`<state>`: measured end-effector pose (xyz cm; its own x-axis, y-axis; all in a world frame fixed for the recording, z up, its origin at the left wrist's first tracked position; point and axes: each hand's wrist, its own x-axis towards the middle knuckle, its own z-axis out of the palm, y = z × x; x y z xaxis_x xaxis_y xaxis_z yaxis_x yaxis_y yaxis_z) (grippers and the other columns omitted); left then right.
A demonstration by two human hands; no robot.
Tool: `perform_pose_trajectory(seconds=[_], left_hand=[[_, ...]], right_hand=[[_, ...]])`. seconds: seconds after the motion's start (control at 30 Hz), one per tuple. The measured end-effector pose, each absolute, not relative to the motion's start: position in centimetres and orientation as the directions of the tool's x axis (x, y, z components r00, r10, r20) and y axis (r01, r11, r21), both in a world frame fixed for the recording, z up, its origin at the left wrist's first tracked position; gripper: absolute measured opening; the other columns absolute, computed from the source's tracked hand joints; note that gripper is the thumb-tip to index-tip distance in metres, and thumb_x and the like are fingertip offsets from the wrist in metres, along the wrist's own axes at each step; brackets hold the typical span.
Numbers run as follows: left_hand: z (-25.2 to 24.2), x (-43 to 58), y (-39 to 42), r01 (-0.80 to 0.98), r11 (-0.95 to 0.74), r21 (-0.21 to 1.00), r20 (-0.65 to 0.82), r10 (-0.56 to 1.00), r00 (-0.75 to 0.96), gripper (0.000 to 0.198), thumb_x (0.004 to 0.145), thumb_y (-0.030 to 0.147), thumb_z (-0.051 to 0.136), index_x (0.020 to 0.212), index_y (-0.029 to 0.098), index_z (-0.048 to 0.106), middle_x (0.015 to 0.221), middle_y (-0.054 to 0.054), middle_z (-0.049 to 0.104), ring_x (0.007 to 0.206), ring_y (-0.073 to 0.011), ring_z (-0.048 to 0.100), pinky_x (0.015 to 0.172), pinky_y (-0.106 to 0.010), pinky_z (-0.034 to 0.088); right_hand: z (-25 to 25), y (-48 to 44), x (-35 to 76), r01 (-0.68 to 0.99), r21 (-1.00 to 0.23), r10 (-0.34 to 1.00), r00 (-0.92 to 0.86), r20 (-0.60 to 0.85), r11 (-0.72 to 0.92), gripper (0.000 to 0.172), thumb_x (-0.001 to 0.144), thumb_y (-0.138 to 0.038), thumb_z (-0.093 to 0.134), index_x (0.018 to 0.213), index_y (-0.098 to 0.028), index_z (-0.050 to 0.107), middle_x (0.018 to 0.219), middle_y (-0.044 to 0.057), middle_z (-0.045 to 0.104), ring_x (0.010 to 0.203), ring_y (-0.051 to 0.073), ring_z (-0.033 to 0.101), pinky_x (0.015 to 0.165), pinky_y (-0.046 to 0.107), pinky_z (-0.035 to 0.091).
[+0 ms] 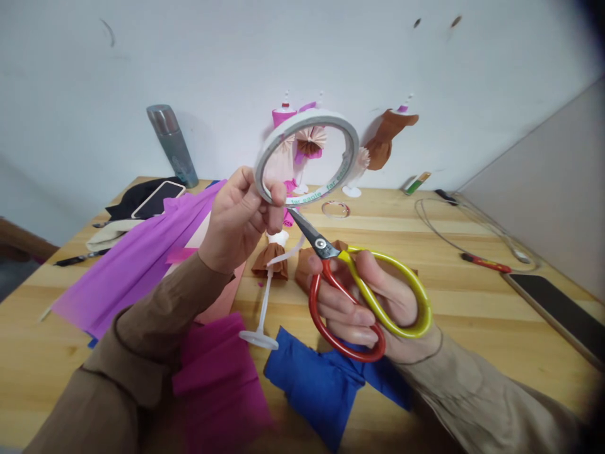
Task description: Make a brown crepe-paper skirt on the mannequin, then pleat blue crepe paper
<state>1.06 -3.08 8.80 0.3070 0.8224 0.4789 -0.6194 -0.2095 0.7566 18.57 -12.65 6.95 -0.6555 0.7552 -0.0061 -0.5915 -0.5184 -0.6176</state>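
Red and yellow handles were on the scissors [320,243], and the right hand [392,293] gripped them, its fingers in the loops. The left hand [239,217] pinched the tape [316,197] by its low edge, up above the table [472,321]. The tip of the scissors was right by the tape; I could not tell if they touched. Blue paper [316,378] lay near the right arm, and purple paper [155,252] was by the left arm.

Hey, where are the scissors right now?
In the head view, the scissors are in your right hand, right of centre, just below the tape roll.
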Motion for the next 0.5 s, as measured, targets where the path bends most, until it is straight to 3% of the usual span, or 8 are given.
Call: perform_pose_trajectory(seconds=[0.17, 0.23, 0.3, 0.4, 0.5], left_hand=[[9.8, 0.8, -3.1, -0.672, -0.122, 0.731, 0.391, 0.881, 0.266, 0.02, 0.095, 0.015, 0.049, 0.075, 0.018, 0.05, 0.074, 0.002, 0.059, 0.047, -0.0024, 0.049, 0.045, -0.014, 0.041], [10.3, 0.6, -3.0, -0.682, -0.12, 0.722, 0.359, 0.907, 0.22, 0.024, 0.096, 0.011, 0.044, 0.074, 0.018, 0.049, 0.074, 0.002, 0.058, 0.048, -0.0023, 0.048, 0.045, -0.014, 0.041], [10.8, 0.4, -3.0, -0.679, -0.128, 0.723, 0.328, 0.928, 0.175, 0.024, 0.096, 0.011, 0.043, 0.074, 0.019, 0.049, 0.075, 0.002, 0.058, 0.048, -0.0028, 0.047, 0.046, -0.015, 0.041], [11.1, 0.3, -2.9, -0.65, -0.146, 0.745, 0.306, 0.942, 0.139, 0.022, 0.095, 0.014, 0.047, 0.074, 0.02, 0.049, 0.075, 0.002, 0.057, 0.049, -0.0041, 0.045, 0.046, -0.017, 0.042], [11.1, 0.4, -3.0, -0.623, -0.154, 0.767, 0.305, 0.942, 0.143, 0.022, 0.094, 0.017, 0.051, 0.073, 0.021, 0.049, 0.075, 0.001, 0.058, 0.049, -0.0053, 0.045, 0.045, -0.018, 0.042]], right_hand=[[7.6, -12.1, 19.9, -0.507, -0.811, 0.85, -0.527, 0.024, -0.291, 0.037, 0.087, -0.053, 0.062, 0.095, -0.017, 0.064, 0.055, -0.007, 0.042, 0.037, 0.003, 0.023, 0.032, 0.015, 0.022], [7.8, -11.4, 21.3, -0.316, -0.94, 0.908, -0.418, 0.013, -0.132, 0.037, 0.086, -0.054, 0.063, 0.098, -0.018, 0.064, 0.059, -0.005, 0.049, 0.038, 0.005, 0.031, 0.033, 0.018, 0.025], [8.1, -10.8, 22.7, 0.052, -0.998, 0.935, -0.354, 0.016, 0.037, 0.031, 0.086, -0.048, 0.065, 0.094, -0.019, 0.064, 0.065, -0.002, 0.054, 0.043, 0.007, 0.04, 0.037, 0.021, 0.03], [8.3, -10.2, 23.9, 0.546, -0.78, 0.865, -0.502, -0.013, 0.305, 0.012, 0.082, -0.027, 0.067, 0.09, -0.018, 0.068, 0.071, 0.001, 0.061, 0.058, 0.012, 0.052, 0.052, 0.024, 0.039], [8.0, -10.3, 23.3, 0.662, -0.577, 0.71, -0.678, -0.191, 0.478, 0.025, 0.075, -0.011, 0.065, 0.098, -0.019, 0.071, 0.088, 0.005, 0.068, 0.078, 0.018, 0.063, 0.069, 0.027, 0.044]])
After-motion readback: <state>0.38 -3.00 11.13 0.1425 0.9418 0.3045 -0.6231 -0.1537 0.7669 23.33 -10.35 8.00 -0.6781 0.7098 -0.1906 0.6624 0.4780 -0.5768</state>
